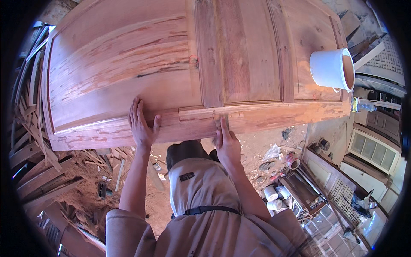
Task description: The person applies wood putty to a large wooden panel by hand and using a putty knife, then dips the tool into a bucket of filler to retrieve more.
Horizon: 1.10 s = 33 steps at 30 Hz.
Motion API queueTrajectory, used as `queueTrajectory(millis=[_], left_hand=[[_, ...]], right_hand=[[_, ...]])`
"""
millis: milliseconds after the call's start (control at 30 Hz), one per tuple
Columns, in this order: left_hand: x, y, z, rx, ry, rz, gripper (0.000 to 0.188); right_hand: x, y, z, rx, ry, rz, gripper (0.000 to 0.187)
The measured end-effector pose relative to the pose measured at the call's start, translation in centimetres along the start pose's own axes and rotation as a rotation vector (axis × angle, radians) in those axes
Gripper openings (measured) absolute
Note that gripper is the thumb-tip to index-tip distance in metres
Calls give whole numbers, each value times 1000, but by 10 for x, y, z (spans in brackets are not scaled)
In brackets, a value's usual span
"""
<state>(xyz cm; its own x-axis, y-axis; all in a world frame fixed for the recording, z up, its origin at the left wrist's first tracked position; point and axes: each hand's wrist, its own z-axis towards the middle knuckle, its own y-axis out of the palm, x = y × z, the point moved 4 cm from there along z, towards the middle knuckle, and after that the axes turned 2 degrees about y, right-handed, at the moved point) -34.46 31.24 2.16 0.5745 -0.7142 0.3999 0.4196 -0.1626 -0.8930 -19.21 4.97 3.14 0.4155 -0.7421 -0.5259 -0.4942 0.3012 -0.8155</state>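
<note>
Panelled wooden door (205, 73) lay flat in front of the person (205, 231), long axis left to right, a long edge (188, 127) facing them, kinda reddish-brown with dark streaks. White bucket (327, 68) sat near its right end. Left hand (143, 124) was splayed on that edge; right hand (227, 143) touched it too, couldn't tell if gripping anything.

The place looks like a woodworking workshop: brown timber offcuts (35, 79) heap beyond the left edge of a reddish-brown panelled wooden door (107, 55), reddish-tan sawdust (83, 195) litters the floor (252, 147), and a pale-framed, multi-paned sash (372, 150) stands past the door's right corner.
</note>
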Motion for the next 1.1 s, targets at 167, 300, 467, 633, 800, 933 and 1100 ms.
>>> queueTrajectory(millis=[167, 300, 467, 633, 800, 933, 1100], left_hand=[[0, 0, -4, -9, -11, -1, 72], [-2, -2, -2, -20, -41, 5, 75], [-4, 1, -5, -9, -34, -2, 75], [-6, 3, -6, -17, -43, -20, 74], [-5, 2, -4, -13, -34, -7, 73], [-9, 5, -8, -26, -53, 10, 77], [-6, 2, -8, -64, -81, 33, 76]], right_hand=[[-5, -1, -17, 66, -1, -53, 57], [-24, -26, -11, -178, 10, -202, 54], [-34, -43, 42, -395, -247, -387, 48], [4, -70, 67, -574, -331, -483, 37], [38, -121, 72, -403, -322, -569, 37], [50, -142, 75, -486, -8, -503, 38], [15, -103, 25, -249, 35, 38, 47]])
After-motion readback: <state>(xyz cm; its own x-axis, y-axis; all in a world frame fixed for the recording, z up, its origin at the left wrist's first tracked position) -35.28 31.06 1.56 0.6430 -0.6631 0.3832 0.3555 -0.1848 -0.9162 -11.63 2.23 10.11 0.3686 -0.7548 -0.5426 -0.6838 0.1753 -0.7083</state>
